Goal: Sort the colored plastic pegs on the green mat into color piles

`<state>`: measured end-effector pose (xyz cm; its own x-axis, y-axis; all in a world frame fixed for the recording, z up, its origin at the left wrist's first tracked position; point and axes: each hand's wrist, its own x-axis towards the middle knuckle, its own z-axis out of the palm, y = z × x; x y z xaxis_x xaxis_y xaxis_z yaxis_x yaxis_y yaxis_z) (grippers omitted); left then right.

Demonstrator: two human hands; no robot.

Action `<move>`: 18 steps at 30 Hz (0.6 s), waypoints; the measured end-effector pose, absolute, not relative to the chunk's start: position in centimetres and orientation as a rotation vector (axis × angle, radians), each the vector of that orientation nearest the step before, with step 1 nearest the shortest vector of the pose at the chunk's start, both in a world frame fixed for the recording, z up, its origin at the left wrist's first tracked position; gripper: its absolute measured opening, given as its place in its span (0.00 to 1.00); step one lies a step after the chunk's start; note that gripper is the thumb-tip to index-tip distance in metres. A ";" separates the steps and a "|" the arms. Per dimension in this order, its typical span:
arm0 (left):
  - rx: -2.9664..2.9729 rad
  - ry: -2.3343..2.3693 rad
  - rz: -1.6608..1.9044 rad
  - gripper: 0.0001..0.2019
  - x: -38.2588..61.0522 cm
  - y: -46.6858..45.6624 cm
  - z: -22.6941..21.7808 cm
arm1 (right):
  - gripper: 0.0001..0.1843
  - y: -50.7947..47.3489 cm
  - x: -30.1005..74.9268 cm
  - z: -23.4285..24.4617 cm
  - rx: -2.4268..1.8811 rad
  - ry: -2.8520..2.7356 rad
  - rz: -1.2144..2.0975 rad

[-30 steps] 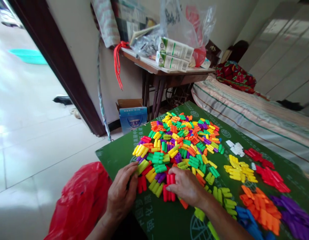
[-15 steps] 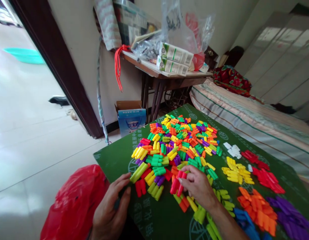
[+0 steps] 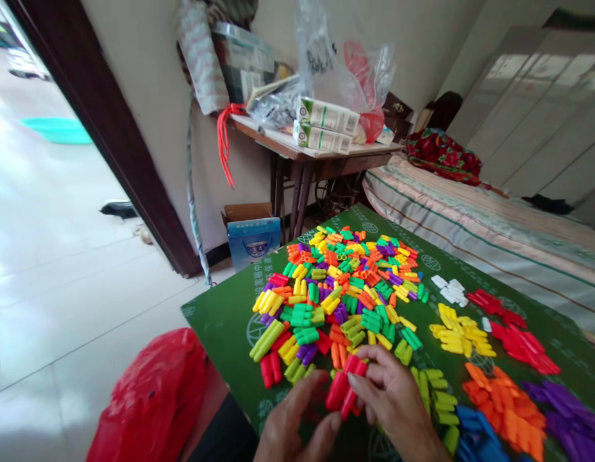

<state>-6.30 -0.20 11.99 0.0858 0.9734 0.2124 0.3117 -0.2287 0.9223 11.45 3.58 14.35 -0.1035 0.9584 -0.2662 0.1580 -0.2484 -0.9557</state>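
Your left hand [image 3: 297,417] is coming in from the bottom edge, which is cutting off its wrist; its thumb and fingers are standing apart at the lower end of the red piece [image 3: 343,388], and whether they are touching it you cannot tell. Your right hand [image 3: 391,391] is reaching in from the lower right, clamping that piece between thumb and fingers and holding it tilted over the near part of the green tabletop [image 3: 206,321]. Your right thumb is covering part of it, so its joined tubes are hard to count.

To your left, one red plastic bag [image 3: 153,391] is bulging beside the tabletop. To your right, the light green group [image 3: 439,398] is partly hiding behind your right hand, the blue group [image 3: 475,430] is lying beside it, one orange group [image 3: 509,410] is lying farther over, and the purple group [image 3: 567,410] is running to the right edge. Beyond them are lying one yellow group [image 3: 463,330], two red clusters [image 3: 526,346] and one white group [image 3: 450,290].

Ahead of your hands, the mixed pile [image 3: 336,282] is spreading too densely to count. Beyond the tabletop, one blue carton [image 3: 254,240] is standing on the floor, and two white boxes [image 3: 326,115] are sitting stacked on a wooden table [image 3: 311,154].
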 end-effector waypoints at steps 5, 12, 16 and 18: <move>1.360 1.252 1.028 0.17 -5.2 0.1 12.7 | 0.27 3.1 11.7 13.4 -1.419 -1.342 1.523; 0.896 0.943 0.879 0.22 -5.1 0.9 14.0 | 0.30 4.1 13.0 13.5 -1.415 -1.344 1.664; 0.751 0.914 0.860 0.24 -4.8 1.9 13.4 | 0.27 4.1 13.0 14.0 -1.360 -1.196 1.709; 0.692 0.921 0.870 0.26 -4.5 2.5 12.8 | 0.26 4.0 13.1 14.2 -1.335 -1.128 1.729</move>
<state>-4.47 2.45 12.78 0.3277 0.8647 -0.3806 -0.3312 0.4825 0.8109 13.10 4.04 14.21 -0.2523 0.8863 -0.3883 -0.0018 -0.4017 -0.9158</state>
